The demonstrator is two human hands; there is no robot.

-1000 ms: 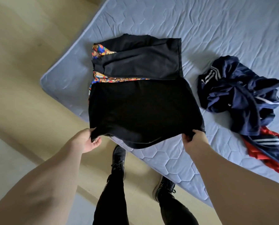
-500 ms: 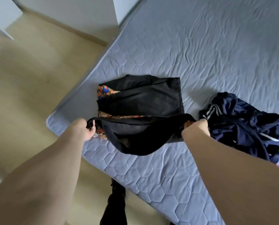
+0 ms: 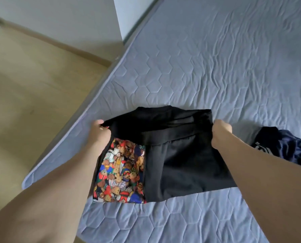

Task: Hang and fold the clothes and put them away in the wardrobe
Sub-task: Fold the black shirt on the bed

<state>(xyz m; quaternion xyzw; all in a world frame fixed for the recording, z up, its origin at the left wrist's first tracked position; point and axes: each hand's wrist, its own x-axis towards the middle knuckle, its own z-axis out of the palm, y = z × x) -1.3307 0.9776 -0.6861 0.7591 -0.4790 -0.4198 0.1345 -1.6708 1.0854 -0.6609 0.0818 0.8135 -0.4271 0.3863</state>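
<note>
Two hands work on one black garment point(image 3: 186, 155), and you hold it by its far edge: your left hand point(image 3: 99, 132) pinches the left corner and your right hand point(image 3: 220, 135) grips the right corner, fingers curled around the cloth on both sides. You keep the corners apart like this, I think, so the fold stays straight and flat when you lay it down. The garment lies on the bed point(image 3: 216, 67), near the corner closest to you, and one panel with a colourful bear print point(image 3: 120, 174) shows at its left side. One more pile waits: dark blue clothes point(image 3: 286, 148) with white stripes, just beside your right arm, not yet folded. I count no hanger in view.
</note>
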